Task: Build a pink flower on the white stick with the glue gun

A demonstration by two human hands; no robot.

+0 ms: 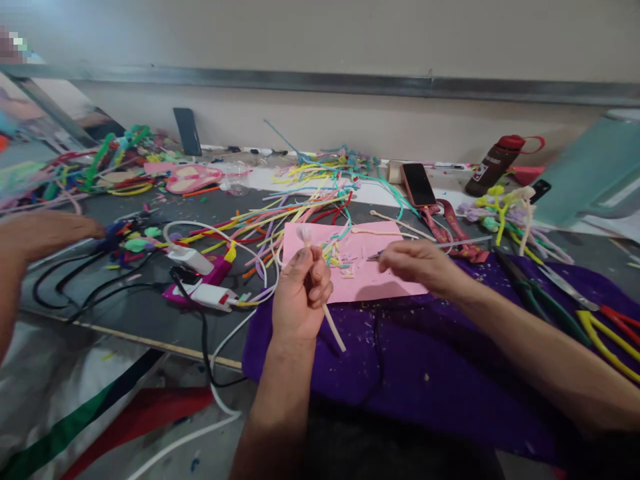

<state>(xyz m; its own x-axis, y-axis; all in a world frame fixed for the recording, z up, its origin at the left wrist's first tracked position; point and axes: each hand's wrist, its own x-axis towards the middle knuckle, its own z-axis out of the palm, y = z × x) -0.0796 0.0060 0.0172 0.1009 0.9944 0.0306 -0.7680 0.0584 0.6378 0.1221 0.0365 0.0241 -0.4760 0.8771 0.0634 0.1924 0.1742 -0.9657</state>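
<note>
My left hand (303, 287) is closed around a cream pipe cleaner (335, 330) that slants down below the fist. A whitish fuzzy tuft (304, 233) stands above my thumb and seems to be its upper end. My right hand (417, 263) pinches a slim tool (374, 256) with a dark pointed tip; its exact kind is unclear. A pale, clear-looking rod (465, 242) sticks out behind that hand, perhaps part of the same tool. Both hands are over a pink sheet (380, 290) scattered with short cut pieces (345, 261) in several colours.
A purple cloth (320, 380) covers the table's front edge. Pliers (525, 287) and scissors (595, 317) lie at right. A magenta power strip (200, 287) with cables sits at left, near another person's hand (55, 233). Behind are pipe cleaners (300, 207), a phone (419, 185) and a bottle (497, 163).
</note>
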